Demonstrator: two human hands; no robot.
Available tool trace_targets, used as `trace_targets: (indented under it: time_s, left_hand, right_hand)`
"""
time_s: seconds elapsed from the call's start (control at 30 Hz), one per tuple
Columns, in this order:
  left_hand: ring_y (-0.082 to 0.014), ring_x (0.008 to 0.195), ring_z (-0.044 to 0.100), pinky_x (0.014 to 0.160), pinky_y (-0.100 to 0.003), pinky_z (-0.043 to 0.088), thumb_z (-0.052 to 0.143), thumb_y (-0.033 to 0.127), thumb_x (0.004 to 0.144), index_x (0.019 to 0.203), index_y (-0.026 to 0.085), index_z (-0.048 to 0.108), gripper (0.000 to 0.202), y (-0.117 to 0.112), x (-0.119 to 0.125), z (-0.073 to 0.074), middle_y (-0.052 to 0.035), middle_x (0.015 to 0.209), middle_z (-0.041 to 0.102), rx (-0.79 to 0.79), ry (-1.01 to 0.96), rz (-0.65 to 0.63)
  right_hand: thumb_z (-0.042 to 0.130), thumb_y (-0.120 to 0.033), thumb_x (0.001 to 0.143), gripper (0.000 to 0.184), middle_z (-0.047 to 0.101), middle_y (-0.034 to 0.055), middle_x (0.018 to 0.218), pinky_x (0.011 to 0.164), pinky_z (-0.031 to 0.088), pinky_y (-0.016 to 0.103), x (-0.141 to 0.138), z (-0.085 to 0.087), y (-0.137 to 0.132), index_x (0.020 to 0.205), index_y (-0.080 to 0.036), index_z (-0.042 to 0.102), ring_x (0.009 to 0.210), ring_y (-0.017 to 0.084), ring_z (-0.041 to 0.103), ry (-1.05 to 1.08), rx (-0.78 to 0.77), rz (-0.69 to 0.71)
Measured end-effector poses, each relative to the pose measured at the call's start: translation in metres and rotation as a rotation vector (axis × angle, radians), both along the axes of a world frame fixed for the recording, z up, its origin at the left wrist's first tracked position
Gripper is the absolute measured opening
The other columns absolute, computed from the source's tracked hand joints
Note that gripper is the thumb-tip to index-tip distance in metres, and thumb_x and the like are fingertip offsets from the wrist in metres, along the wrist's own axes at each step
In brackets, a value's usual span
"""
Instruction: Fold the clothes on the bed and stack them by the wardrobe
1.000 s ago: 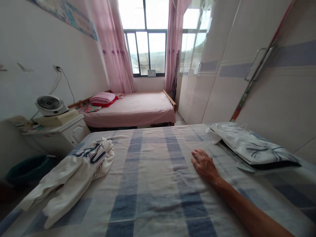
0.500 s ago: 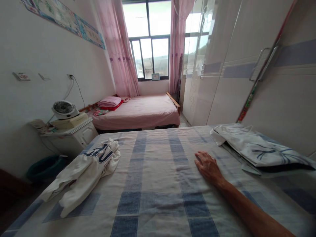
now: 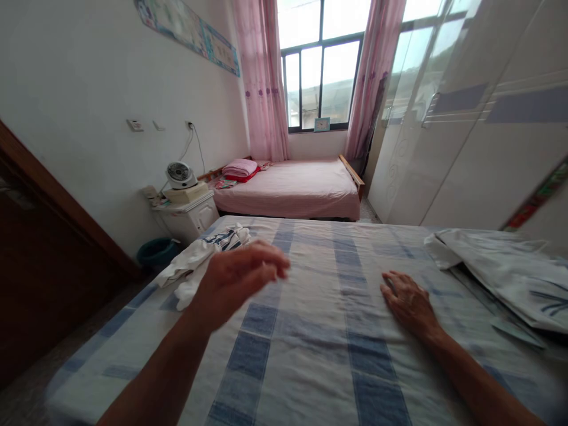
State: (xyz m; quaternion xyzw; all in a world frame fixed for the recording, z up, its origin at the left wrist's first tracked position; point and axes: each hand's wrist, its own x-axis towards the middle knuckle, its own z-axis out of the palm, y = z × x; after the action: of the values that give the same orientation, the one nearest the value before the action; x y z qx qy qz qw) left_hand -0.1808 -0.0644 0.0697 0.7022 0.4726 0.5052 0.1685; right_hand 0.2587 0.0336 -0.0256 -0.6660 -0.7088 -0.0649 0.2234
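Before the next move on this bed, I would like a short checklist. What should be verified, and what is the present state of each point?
1. Left hand free: ok; raised above the sheet, nothing visible in it.
2. Right hand supported: ok; it rests palm down on the sheet.
3. White garment with dark lettering fully visible: not ok; the left hand and forearm partly cover it.
4. White item with dark lines fully visible: not ok; the right picture edge cuts it off.
5. Sheet smooth: not ok; wrinkles show.
6. Fan switched off: cannot tell.
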Motion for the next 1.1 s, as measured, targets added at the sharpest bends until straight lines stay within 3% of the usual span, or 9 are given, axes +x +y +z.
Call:
trace_targets:
  time_s: [0.07,0.17,0.33,0.47,0.57,0.67,0.77,0.97,1.1]
  left_hand:
    - [-0.0243,0.098,0.059,0.084,-0.036,0.048,0.062,0.042,0.074,0.097,0.021,0.067,0.031,0.063,0.012,0.024,-0.0067,0.099,0.066,-0.058,0.16,0.281]
    - [-0.0299,0.113,0.051,0.096,-0.04,0.04,0.072,0.036,0.061,0.099,0.019,0.066,0.042,0.113,0.001,0.015,-0.011,0.118,0.06,-0.13,0.266,0.509]
    - [-0.03,0.09,0.061,0.081,-0.036,0.044,0.073,0.031,0.057,0.068,0.019,0.066,0.018,0.129,-0.04,-0.022,-0.0105,0.082,0.069,-0.217,0.083,0.688]
    - [-0.0218,0.07,0.061,0.065,-0.029,0.045,0.062,0.041,0.07,0.074,0.014,0.067,0.027,0.147,-0.051,0.002,-0.0048,0.065,0.064,-0.13,-0.06,0.689]
    - [-0.0146,0.069,0.058,0.065,-0.023,0.046,0.056,0.043,0.077,0.092,0.014,0.066,0.034,0.156,-0.036,0.052,-0.0021,0.074,0.065,0.029,-0.201,0.613]
    - [-0.0117,0.073,0.058,0.069,-0.021,0.047,0.063,0.038,0.073,0.093,0.017,0.066,0.029,0.146,0.005,0.101,-0.001,0.081,0.065,0.275,-0.506,0.206]
    - [-0.0136,0.078,0.06,0.071,-0.024,0.049,0.066,0.039,0.073,0.095,0.019,0.065,0.03,0.119,0.06,0.123,-0.0014,0.086,0.066,0.191,-0.519,-0.157]
    - [-0.0179,0.072,0.063,0.064,-0.028,0.051,0.057,0.046,0.081,0.098,0.016,0.069,0.036,0.08,0.12,0.06,-0.0063,0.083,0.069,-0.387,-0.135,-0.618]
    - [-0.0219,0.084,0.064,0.076,-0.034,0.051,0.05,0.04,0.086,0.096,0.017,0.07,0.033,0.091,0.115,-0.006,-0.0087,0.092,0.069,-0.288,0.242,-0.249]
  right_hand:
    - [0.036,-0.034,0.087,0.039,0.059,0.0124,0.122,0.099,0.037,0.042,0.002,-0.002,0.002,0.111,-0.015,0.06,0.117,0.024,0.05,0.0,0.0,0.017]
    - [0.035,-0.036,0.086,0.04,0.059,0.0128,0.122,0.1,0.036,0.042,0.004,-0.004,0.004,0.111,-0.015,0.06,0.117,0.025,0.049,0.002,-0.004,0.035]
    - [0.035,-0.036,0.086,0.04,0.059,0.0131,0.121,0.099,0.037,0.042,0.005,-0.006,0.005,0.11,-0.015,0.06,0.117,0.026,0.05,-0.002,0.013,0.047]
    - [0.036,-0.034,0.085,0.038,0.059,0.0124,0.121,0.099,0.037,0.043,0.004,-0.005,0.004,0.109,-0.017,0.06,0.116,0.025,0.05,0.002,0.019,0.041]
    - [0.036,-0.033,0.085,0.037,0.059,0.0122,0.121,0.098,0.037,0.043,0.003,-0.005,0.005,0.11,-0.018,0.059,0.116,0.025,0.05,0.011,0.013,0.032]
    - [0.036,-0.033,0.085,0.038,0.059,0.0125,0.122,0.098,0.036,0.042,0.004,-0.005,0.005,0.111,-0.017,0.059,0.117,0.025,0.05,0.012,-0.005,0.031]
    - [0.037,-0.033,0.085,0.038,0.058,0.0124,0.123,0.099,0.036,0.042,0.004,-0.004,0.005,0.112,-0.016,0.059,0.118,0.025,0.049,0.006,-0.017,0.037]
    - [0.038,-0.03,0.086,0.036,0.058,0.012,0.123,0.097,0.037,0.04,0.0,0.003,-0.001,0.111,-0.016,0.06,0.117,0.023,0.05,0.038,-0.022,0.038]
    - [0.038,-0.029,0.087,0.036,0.057,0.0121,0.125,0.097,0.036,0.042,-0.003,0.007,-0.005,0.113,-0.016,0.059,0.118,0.024,0.049,0.05,-0.047,0.03]
